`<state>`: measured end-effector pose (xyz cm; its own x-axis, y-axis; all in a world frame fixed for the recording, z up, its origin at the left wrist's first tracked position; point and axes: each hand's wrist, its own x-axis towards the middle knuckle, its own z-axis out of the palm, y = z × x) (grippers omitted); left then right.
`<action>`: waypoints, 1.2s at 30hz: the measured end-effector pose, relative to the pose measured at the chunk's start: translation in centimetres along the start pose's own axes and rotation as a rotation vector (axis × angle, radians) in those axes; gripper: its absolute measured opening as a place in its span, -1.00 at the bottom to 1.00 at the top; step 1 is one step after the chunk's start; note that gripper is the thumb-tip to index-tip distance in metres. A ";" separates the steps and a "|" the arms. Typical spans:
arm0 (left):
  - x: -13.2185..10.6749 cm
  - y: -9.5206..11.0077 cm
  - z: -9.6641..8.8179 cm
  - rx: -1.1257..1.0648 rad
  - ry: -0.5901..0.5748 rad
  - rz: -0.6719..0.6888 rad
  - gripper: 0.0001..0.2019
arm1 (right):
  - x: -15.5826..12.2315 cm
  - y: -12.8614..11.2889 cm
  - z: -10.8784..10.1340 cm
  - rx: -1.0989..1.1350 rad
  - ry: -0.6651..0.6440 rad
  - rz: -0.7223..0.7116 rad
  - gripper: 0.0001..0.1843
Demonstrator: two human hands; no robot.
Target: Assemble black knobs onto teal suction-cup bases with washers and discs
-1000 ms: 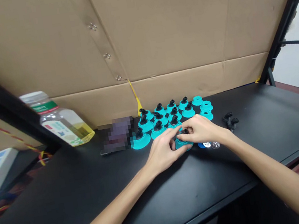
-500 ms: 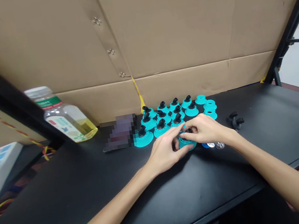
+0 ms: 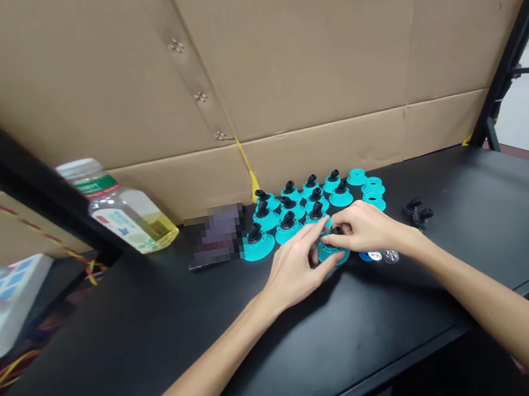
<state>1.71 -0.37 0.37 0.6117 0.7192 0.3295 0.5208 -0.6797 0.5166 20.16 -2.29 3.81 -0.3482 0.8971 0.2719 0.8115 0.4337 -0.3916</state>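
My left hand (image 3: 296, 264) grips the side of a turquoise cup-shaped base (image 3: 330, 253), thumb at the front and fingers behind. On top of that base sits a black angled fitting (image 3: 335, 231), and my right hand (image 3: 367, 227) pinches it from the right. Behind my hands stand several turquoise bases with black fittings (image 3: 287, 202) in rows. At the right end of the rows are several turquoise bases without fittings (image 3: 373, 201). Small round discs (image 3: 374, 255), blue, white and clear, lie partly under my right wrist.
Loose black fittings (image 3: 418, 213) lie right of my right hand. A phone (image 3: 217, 234), blurred out, lies left of the rows. Further left a bottle of yellow liquid (image 3: 133, 220) leans in view near a white device (image 3: 3, 306). A cardboard wall (image 3: 320, 46) closes off the back of the black table (image 3: 359, 337).
The view has shifted slightly, so everything at the left sits a little further right and lower. Both hands stay on the same base and fitting with almost no visible movement.
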 end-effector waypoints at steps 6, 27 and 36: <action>0.2 -0.1 -0.1 -0.047 -0.027 -0.002 -0.49 | 0.0 0.2 0.1 0.004 0.005 -0.004 -0.71; 0.4 0.1 0.1 -0.027 -0.001 -0.041 -0.44 | 0.2 0.1 0.2 0.069 -0.033 -0.021 -0.77; 0.2 -0.8 -0.2 -0.098 -0.073 -0.036 -0.45 | 0.3 0.2 0.3 0.024 -0.004 0.001 -0.73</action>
<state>1.31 0.40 0.18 0.6371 0.7282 0.2528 0.4845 -0.6334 0.6034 20.06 -1.95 3.53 -0.3493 0.8978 0.2683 0.8005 0.4348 -0.4126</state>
